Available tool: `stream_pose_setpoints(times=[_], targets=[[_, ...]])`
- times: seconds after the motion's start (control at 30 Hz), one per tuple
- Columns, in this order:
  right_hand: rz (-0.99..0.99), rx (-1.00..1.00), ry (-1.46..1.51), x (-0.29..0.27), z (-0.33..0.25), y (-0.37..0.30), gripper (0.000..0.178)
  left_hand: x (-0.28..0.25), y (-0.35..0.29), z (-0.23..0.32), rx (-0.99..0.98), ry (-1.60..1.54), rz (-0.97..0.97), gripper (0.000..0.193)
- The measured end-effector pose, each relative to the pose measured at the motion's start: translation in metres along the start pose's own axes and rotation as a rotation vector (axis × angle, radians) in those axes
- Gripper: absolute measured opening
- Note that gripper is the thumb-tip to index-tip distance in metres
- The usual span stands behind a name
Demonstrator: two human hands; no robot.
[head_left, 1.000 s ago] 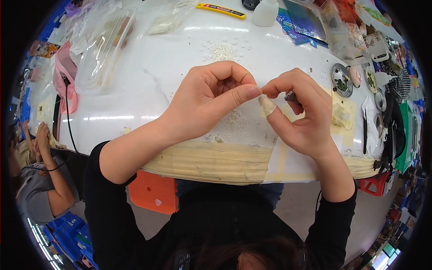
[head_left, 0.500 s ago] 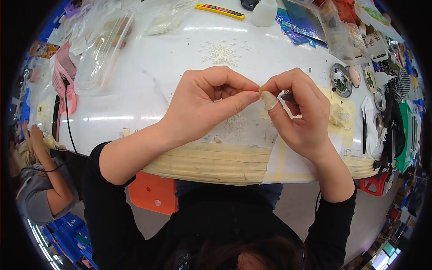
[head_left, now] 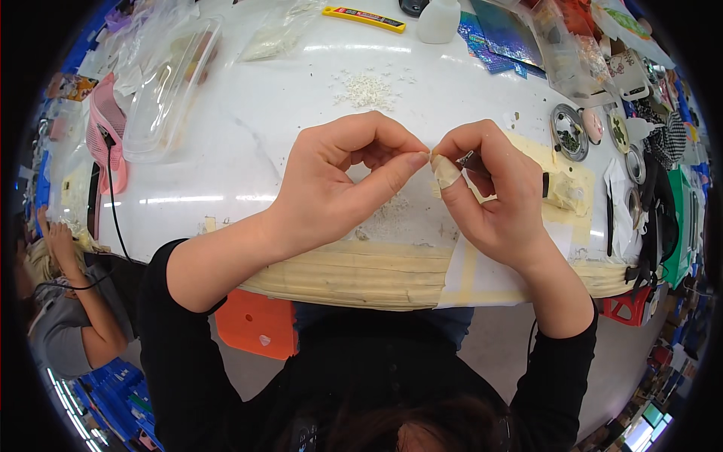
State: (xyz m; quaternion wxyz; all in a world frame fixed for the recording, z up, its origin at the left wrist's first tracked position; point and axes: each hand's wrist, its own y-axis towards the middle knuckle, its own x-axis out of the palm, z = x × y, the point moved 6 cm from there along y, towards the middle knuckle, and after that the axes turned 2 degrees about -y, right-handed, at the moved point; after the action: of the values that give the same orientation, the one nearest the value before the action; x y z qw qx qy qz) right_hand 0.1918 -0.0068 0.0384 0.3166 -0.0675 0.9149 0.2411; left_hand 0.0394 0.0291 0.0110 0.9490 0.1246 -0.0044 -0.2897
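My left hand (head_left: 331, 177) is closed in a pinch, thumb against forefinger. Whatever lies between those tips is too small to make out. Facing it, almost touching its tips, my right hand (head_left: 497, 196) is also closed, with cream tape (head_left: 446, 172) wrapped round its thumb. A slim metal tool (head_left: 472, 161) is tucked in the curled right fingers; its kind is mostly hidden. Both hands are raised above the white table (head_left: 248, 98). Beyond them lies a pile of tiny white pieces (head_left: 367, 90), and more small bits (head_left: 388, 215) are scattered below the left hand.
A yellow cutter (head_left: 364, 19) and a white bottle (head_left: 439, 21) lie far back. At left are a clear plastic box (head_left: 169, 98) and pink mesh pouch (head_left: 108, 124). Round tins (head_left: 570, 132) sit at right. Cream tape (head_left: 354, 275) covers the near edge. Another person's hand (head_left: 60, 241) shows far left.
Both hands have shifted slightly left, still fingertip to fingertip. A dark block-like end now shows beside the right hand's outer edge. The view has moved a little.
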Motion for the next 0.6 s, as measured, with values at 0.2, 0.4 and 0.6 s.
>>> stream_pose_setpoints(times=[0.2, 0.4, 0.6], targets=[[-0.018, -0.066, -0.244, -0.003, 0.0, 0.003, 0.018, -0.002, 0.002, 0.011, 0.182, 0.242, -0.03, 0.01], [-0.013, -0.115, -0.447, 0.001, 0.004, 0.001, 0.023, 0.0, 0.003, 0.024, 0.411, 0.429, 0.011, 0.014], [-0.028, -0.114, -0.475, 0.002, 0.003, 0.001, 0.021, 0.003, 0.003, 0.029, 0.488, 0.508, 0.017, 0.017]])
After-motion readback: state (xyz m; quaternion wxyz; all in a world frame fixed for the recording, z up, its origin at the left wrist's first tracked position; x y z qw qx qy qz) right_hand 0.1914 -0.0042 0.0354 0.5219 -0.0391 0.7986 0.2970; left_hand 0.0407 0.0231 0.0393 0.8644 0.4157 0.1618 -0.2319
